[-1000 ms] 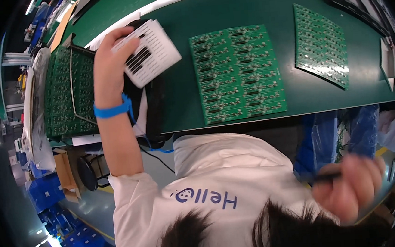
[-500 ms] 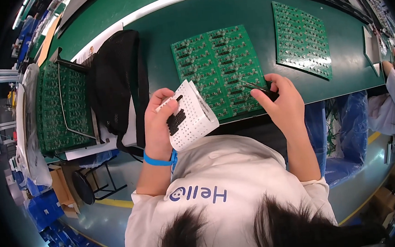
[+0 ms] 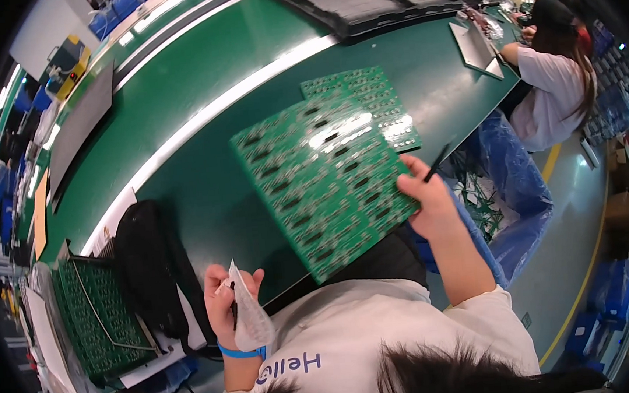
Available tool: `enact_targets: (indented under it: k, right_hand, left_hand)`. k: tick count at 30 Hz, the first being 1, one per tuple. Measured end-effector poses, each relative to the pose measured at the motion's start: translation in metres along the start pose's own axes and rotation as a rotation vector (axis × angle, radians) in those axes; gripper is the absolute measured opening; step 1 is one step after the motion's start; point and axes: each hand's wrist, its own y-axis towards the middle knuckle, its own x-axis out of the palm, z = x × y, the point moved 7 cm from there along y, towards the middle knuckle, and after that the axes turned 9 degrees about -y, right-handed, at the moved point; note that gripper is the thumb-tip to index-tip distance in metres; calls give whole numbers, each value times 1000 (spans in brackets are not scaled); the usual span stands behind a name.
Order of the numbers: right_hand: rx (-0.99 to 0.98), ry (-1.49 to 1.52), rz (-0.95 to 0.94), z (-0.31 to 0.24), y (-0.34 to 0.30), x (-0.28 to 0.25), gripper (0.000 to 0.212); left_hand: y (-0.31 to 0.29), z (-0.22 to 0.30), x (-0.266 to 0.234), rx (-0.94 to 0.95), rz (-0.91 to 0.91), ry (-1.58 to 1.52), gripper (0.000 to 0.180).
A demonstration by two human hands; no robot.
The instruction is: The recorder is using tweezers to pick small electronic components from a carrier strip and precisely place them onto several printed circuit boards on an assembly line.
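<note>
A large green circuit board panel [image 3: 314, 189] is lifted and tilted above the table, its right edge pinched by my right hand [image 3: 433, 205]. Black tweezers [image 3: 439, 161] stick out of that same hand, pointing away from the board. At the lower left, my left hand [image 3: 222, 303] is closed on a folded white perforated sheet [image 3: 252, 321], now seen nearly edge-on. A small dark piece shows by its fingers, too blurred to name. Behind the raised panel, a second green board panel [image 3: 383, 87] lies on the table, partly covered by it.
Left of me are a black mesh bag [image 3: 146, 261] and a rack of green boards [image 3: 98, 309]. A black tray [image 3: 381, 6] and a white angled plate [image 3: 477, 51] are at the far side. A blue plastic-lined bin [image 3: 518, 202] stands right; beyond it sits a co-worker [image 3: 547, 97].
The board panel has come up off the table into my right hand, which still has the tweezers. My left hand has lowered and turned the white sheet. The view has swung right.
</note>
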Motion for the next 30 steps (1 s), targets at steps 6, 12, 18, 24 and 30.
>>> enact_targets:
  k: [6, 12, 18, 24, 30]
  right_hand:
    - [-301, -116, 207, -112, 27, -95, 36]
    - [-372, -183, 453, -209, 91, -174, 10]
    - [-298, -254, 563, -310, 209, -195, 17]
    - [-168, -380, 727, -355, 299, -208, 35]
    - [-17, -325, 663, -376, 381, -261, 41]
  left_hand:
    - [12, -11, -11, -96, 207, 217, 19]
    - [15, -16, -39, -18, 267, 355, 18]
    - [17, -8, -31, 140, 331, 652, 20]
    - [-1, 0, -33, 211, 505, 907, 21]
    - [-6, 26, -92, 55, 612, 889, 13]
